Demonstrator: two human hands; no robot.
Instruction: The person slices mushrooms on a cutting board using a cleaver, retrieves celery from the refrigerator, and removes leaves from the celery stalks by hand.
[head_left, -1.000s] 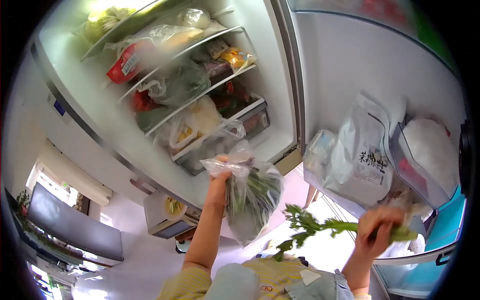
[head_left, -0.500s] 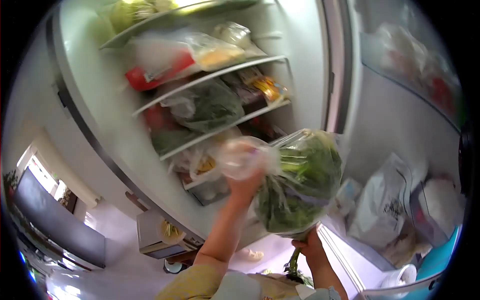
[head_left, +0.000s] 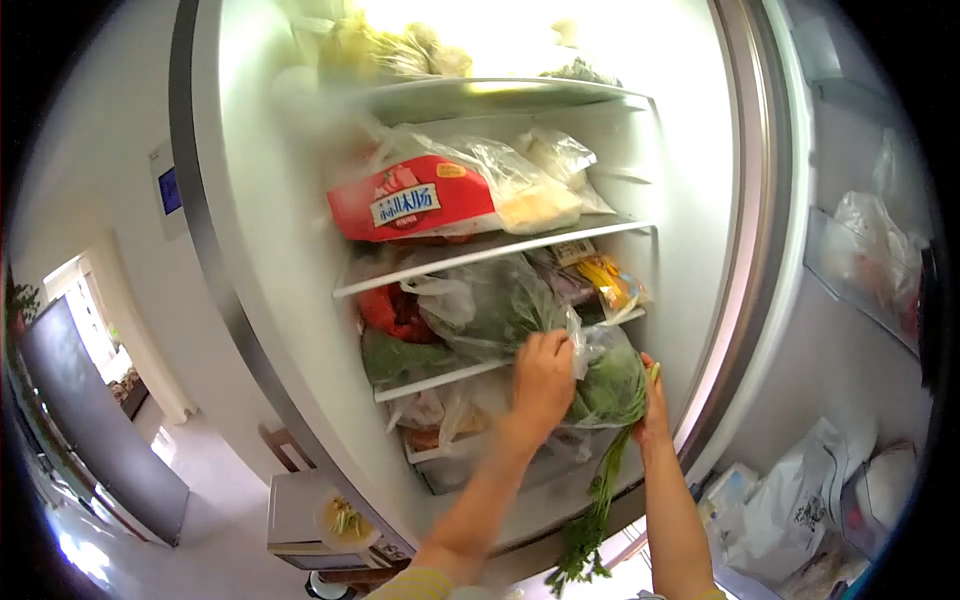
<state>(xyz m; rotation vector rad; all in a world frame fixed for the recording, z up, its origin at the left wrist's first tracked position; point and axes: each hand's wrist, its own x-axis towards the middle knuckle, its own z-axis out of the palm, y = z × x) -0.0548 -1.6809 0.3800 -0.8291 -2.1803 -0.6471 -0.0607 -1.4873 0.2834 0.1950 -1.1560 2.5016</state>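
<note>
A clear plastic bag of green vegetables (head_left: 606, 388) is at the front of the lower middle fridge shelf. My left hand (head_left: 545, 380) is closed on the gathered plastic at its upper left. Against the bag's right side, my right hand (head_left: 652, 408) is curled around it, with its fingers partly hidden. A bunch of leafy green stems (head_left: 592, 515) hangs leaves-down below the bag; its upper stems run up by my right hand. Just behind my left hand lies another bag of dark greens (head_left: 490, 300) on the same shelf.
On the shelf above lie a red-and-white food package (head_left: 410, 200) and clear bags. A yellow packet (head_left: 612, 282) sits at the shelf's right end. The open fridge door (head_left: 750, 400) on the right holds several bags. A small cabinet (head_left: 300, 515) with a plate stands lower left.
The bag of greens has moved from in front of the fridge to the lower middle shelf, both hands going with it. The view has turned, showing more of the upper shelves.
</note>
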